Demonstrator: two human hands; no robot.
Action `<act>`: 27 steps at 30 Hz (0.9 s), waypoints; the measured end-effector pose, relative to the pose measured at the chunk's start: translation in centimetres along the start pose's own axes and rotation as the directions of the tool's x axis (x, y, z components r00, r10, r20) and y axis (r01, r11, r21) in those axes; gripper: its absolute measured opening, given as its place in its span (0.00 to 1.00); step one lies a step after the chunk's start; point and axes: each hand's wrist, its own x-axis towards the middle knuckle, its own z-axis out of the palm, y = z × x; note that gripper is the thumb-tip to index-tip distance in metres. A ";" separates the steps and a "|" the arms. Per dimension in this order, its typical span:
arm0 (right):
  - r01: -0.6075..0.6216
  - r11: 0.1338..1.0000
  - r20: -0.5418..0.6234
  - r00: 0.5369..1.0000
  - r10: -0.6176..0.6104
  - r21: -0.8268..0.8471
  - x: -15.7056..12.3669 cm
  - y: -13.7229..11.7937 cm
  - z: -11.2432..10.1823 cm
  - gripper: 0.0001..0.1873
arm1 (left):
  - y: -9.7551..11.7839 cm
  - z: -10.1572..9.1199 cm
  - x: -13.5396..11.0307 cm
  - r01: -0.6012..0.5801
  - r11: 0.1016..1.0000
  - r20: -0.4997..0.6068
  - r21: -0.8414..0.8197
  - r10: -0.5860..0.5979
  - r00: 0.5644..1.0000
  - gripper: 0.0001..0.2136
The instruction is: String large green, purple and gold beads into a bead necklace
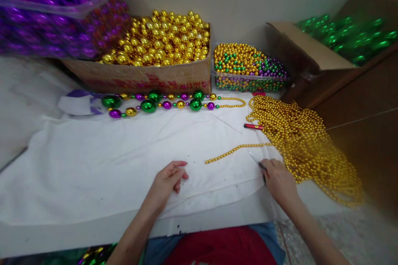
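Fingers (180, 169) of the left hand (168, 182) are curled loosely together with the tips nearly meeting, resting on the white cloth (93, 165) that covers the table (77, 236); whether they pinch anything fine I cannot tell. Over at the right hand (280, 182), the digits close around a thin metal tool (256, 160), its point sticking out toward the loose end of a gold bead strand (236, 151). That strand runs across the cloth from a big heap of gold bead strands (304, 140) piled at the table's right edge. A small red object (253, 126) lies just beside the heap. Farther back, a finished string of large green, purple and gold beads (164, 102) stretches along the cloth in front of a cardboard box of gold balls (161, 41) and a clear tub of small mixed beads (248, 66).
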 end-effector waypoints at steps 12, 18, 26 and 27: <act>0.131 0.991 -0.254 0.960 -0.121 0.021 1.2 -1.9 -0.4 0.08 | 0.1 -0.3 -0.1 -0.038 0.943 0.080 0.330 0.012 0.997 0.12; 0.249 0.931 -0.630 0.776 -0.027 0.266 2.5 -2.5 -3.5 0.06 | -0.7 -0.3 0.2 -0.068 0.953 0.062 0.296 0.052 0.997 0.11; -0.219 -0.102 0.202 0.967 -0.155 0.970 0.4 -5.0 -6.0 0.06 | -0.8 0.0 -0.8 -0.036 0.973 0.038 0.227 0.028 0.999 0.08; -0.361 -0.086 0.310 0.882 -0.356 0.929 -0.9 -5.6 -5.2 0.06 | -0.9 -0.1 -0.8 -0.027 0.976 0.036 0.214 0.019 0.999 0.08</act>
